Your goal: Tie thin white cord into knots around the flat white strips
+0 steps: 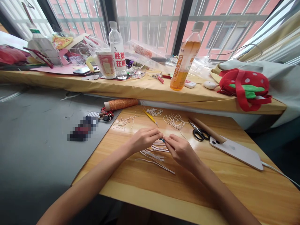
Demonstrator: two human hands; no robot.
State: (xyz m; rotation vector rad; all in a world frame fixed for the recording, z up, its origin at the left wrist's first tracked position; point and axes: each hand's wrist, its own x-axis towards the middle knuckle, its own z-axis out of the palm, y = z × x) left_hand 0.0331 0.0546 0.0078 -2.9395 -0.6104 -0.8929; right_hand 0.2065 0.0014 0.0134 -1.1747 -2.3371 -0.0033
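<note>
My left hand (144, 139) and my right hand (180, 150) meet over the middle of the wooden table (211, 184). Their fingertips pinch a small blue-green bead (162, 139) between them, with white cords (154, 156) trailing from it onto the table under my hands. Which hand bears the bead is hard to tell. A yellow tool (150, 117) lies just beyond my left hand. A coil of white cord (174, 121), a pile of small white beads (154, 111) and loose cord scraps (124, 122) lie farther back.
Scissors (199, 132), a wooden stick (207, 129) and a white phone (236, 151) with cable lie right. An orange thread spool (122, 104) and keys (105, 115) sit at the table's back left. The cluttered sill holds a water bottle (117, 51), a juice bottle (185, 59) and a strawberry pouch (246, 87).
</note>
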